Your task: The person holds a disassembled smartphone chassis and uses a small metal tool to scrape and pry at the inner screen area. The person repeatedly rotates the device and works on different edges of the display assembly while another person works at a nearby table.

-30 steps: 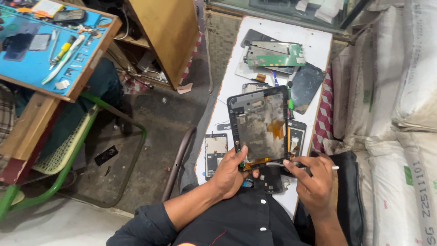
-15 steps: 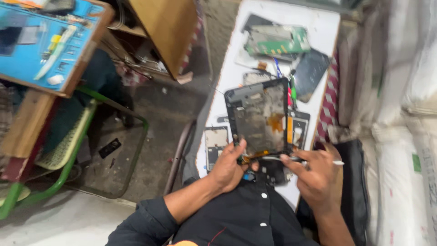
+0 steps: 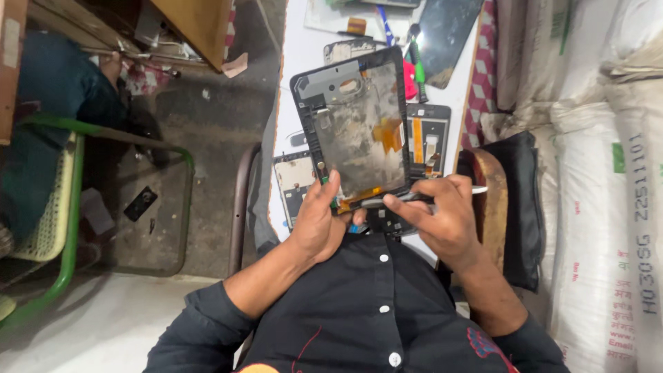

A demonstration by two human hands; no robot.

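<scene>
The left hand (image 3: 319, 221) grips the lower left edge of an opened tablet frame (image 3: 356, 128), holding it tilted above the near end of the white desk (image 3: 300, 55). The right hand (image 3: 438, 217) pinches a thin metal tool (image 3: 414, 197) whose tip touches the frame's bottom edge. Smaller phone frames (image 3: 428, 141) lie on the desk beneath, with a dark screen panel (image 3: 445, 31) toward its far right corner.

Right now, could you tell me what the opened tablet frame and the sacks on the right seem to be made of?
The tablet frame, held by the left hand, looks like matte dark plastic around a dull grey metal plate with orange flex strips. The sacks look like woven white plastic fabric, slightly glossy and creased.
</scene>
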